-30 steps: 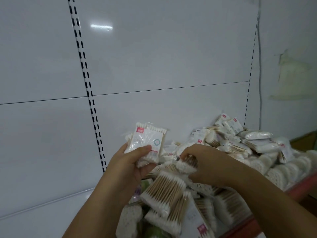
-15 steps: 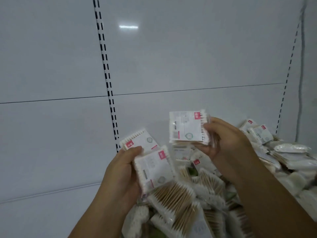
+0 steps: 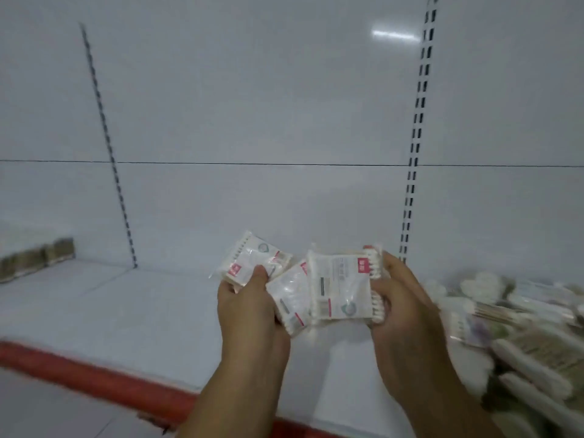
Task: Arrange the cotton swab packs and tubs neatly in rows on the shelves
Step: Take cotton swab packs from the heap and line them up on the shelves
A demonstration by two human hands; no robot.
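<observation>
I see both hands held up in front of the shelf (image 3: 126, 305), and they hold three small packs of cotton swabs in the air above it. The left hand (image 3: 249, 308) holds two. The first pack (image 3: 249, 257) sticks up and leans to the left, with the thumb pressed on its front. The second pack (image 3: 289, 295) sits lower and leans to the right, tucked in beside the palm. The other left fingers are behind the packs, so I cannot tell how they lie. The right hand (image 3: 401, 305) grips the third pack (image 3: 341, 286) by its right side, with the fingers curled round the swab tips there. This pack faces me almost flat, and it lies over the edge of the second pack. Each pack is a clear, shiny bag with a white label, a little red square and some grey print. White swab tips show in a row along the side. The print is too blurry to read. The shelf is white with a red edge (image 3: 79, 371) along the front. On the right of the shelf lies a messy heap (image 3: 521, 327) of more swab packs. Far left on the shelf is a short row of brown things (image 3: 34, 257), too blurry to name. Behind it all is a white back wall (image 3: 252, 105) with two dark strips (image 3: 414, 147) full of slots.
</observation>
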